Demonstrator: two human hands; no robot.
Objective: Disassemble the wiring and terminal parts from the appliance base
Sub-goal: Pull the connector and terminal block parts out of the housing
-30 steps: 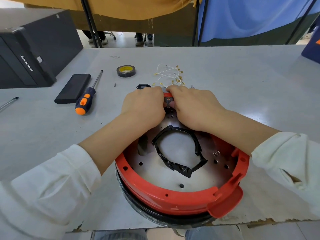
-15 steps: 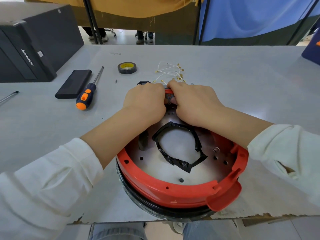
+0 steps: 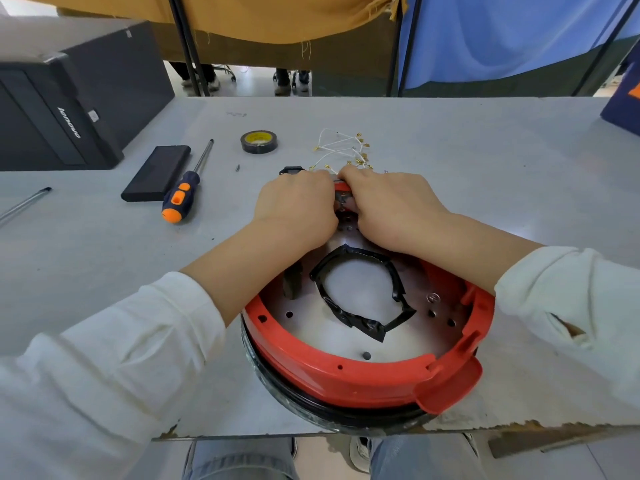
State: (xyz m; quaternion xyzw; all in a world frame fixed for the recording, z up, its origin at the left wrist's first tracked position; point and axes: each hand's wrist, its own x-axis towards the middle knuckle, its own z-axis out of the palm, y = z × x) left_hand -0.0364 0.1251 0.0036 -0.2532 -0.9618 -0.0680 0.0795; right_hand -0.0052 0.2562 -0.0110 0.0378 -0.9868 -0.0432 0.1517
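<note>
Gripping at the far rim of the red appliance base (image 3: pixel 346 379), both hands are seen, left hand (image 3: pixel 294 206) and right hand (image 3: pixel 388 206); fingers are curled on a small terminal part (image 3: pixel 343 199).

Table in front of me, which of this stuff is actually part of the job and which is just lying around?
Part of the job:
- red appliance base
- left hand and right hand at its far rim
- white wires with brass terminals
- screwdriver

Lying about:
- tape roll
- flat black block
- black computer case
</note>
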